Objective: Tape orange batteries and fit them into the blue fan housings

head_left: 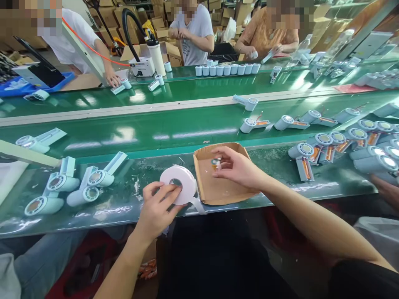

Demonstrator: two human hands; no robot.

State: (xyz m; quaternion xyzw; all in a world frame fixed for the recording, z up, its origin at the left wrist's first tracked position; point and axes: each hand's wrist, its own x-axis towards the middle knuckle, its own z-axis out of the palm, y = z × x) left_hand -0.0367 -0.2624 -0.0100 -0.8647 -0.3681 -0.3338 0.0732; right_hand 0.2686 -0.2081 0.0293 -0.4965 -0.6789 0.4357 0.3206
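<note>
A roll of white tape (183, 189) lies at the front edge of the bench, its loose end trailing toward the right. My left hand (158, 207) grips it, with fingertips in the core hole and the thumb at the rim. Over a shallow cardboard tray (230, 201), my right hand (237, 166) pinches a small part (215, 162) with green, white and orange on it; its exact kind is too small to make out. The floor of the tray shows beneath this hand.
Several pale blue fan-like housings (64, 182) lie at left, and more housings (304, 151) with orange wiring crowd the right. A green conveyor belt (174, 124) runs behind the tray. Across it, people (196, 37) handle parts. Another person's hand (385, 189) shows at far right.
</note>
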